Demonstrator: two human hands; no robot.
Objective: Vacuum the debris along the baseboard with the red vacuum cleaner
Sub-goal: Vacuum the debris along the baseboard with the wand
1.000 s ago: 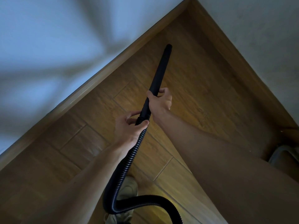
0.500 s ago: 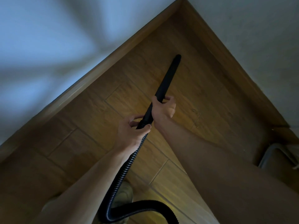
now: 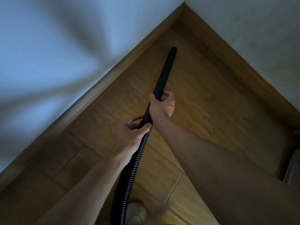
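Observation:
A black vacuum wand (image 3: 165,70) points toward the room corner, its tip over the wooden floor between the two baseboards. My right hand (image 3: 162,105) grips the wand partway down. My left hand (image 3: 131,132) grips the joint where the wand meets the ribbed black hose (image 3: 134,166), which runs down out of view. The left baseboard (image 3: 97,88) and the right baseboard (image 3: 243,65) meet at the corner. A small speck of debris (image 3: 212,135) lies on the floor to the right. The red vacuum body is out of view.
White walls rise behind both baseboards. A shoe (image 3: 136,211) stands on the floor at the bottom, next to the hose. A grey object (image 3: 293,169) sits at the right edge by the right baseboard. Wooden floor (image 3: 203,98) fills the corner.
The wand tip pulled back from the left baseboard toward the middle of the floor, then reaches toward the corner again. Both hands kept their hold on wand and hose.

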